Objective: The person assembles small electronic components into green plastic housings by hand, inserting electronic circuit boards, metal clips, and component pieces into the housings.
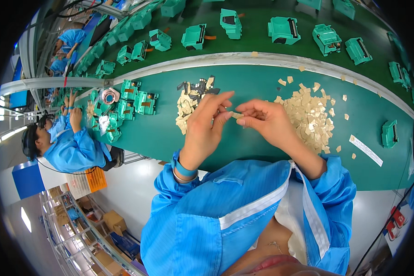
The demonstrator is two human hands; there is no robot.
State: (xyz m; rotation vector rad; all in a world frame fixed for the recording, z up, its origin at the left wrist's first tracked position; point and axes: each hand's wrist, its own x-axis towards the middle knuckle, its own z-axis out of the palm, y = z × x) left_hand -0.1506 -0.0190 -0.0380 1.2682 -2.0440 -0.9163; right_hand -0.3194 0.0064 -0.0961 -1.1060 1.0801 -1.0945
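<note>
Right hand (267,120): thumb and fingers pinch one end of a small tan piece (237,115).
Left hand (205,123): fingers partly curled, thumb tip at the piece's other end; whether it grips too cannot be told.
Tan piece: between the two hands, above the green surface (154,135).
Progress: seemingly mid-work, one piece being handled; the larger right heap (308,119) probably awaits handling and the left heap (185,106) may be done, though nothing confirms this.
Piece's direction: long axis roughly left to right, right end dipping slightly toward the person; which end is its front is unclear.
Heaps: loose tan pieces both sides, dark pieces (203,87) on the left one's far part.
Green housings (146,103): clustered farther left.
Conveyor (255,40): beyond a pale rail (262,59), carrying more housings.
</note>
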